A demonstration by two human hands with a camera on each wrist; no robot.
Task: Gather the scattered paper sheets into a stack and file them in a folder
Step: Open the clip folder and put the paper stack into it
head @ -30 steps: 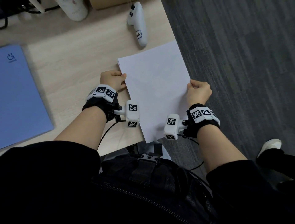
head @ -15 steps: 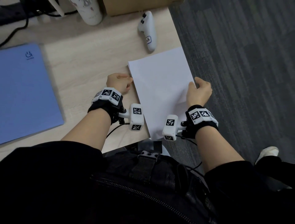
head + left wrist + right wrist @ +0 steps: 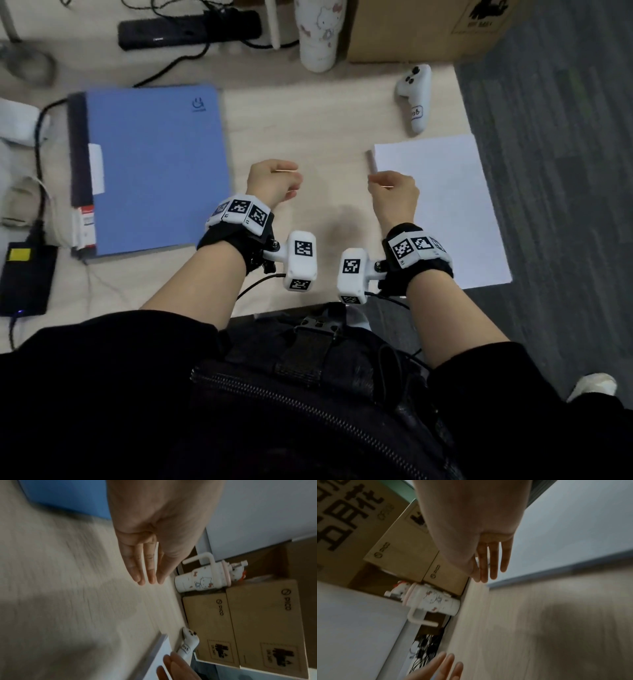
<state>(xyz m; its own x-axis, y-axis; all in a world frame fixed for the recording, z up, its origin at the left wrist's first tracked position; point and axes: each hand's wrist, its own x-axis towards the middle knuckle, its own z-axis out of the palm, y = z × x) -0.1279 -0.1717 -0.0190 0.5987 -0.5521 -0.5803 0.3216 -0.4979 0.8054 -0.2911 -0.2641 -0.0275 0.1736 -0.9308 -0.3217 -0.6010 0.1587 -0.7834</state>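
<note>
Both hands [image 3: 274, 181] [image 3: 394, 193] empty above desk [image 3: 325, 137]

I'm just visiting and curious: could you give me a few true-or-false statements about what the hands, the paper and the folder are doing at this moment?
1. The blue folder lies closed on the desk. True.
2. The left hand grips the paper stack. False: it hangs over bare desk with straight fingers, holding nothing.
3. The paper stack sticks out past the desk's edge. True.
4. The right hand holds the white controller. False: the controller lies alone beyond the paper, and the hand holds nothing.
5. The paper stack lies inside the folder. False: it lies on the desk, apart from the folder.
</note>
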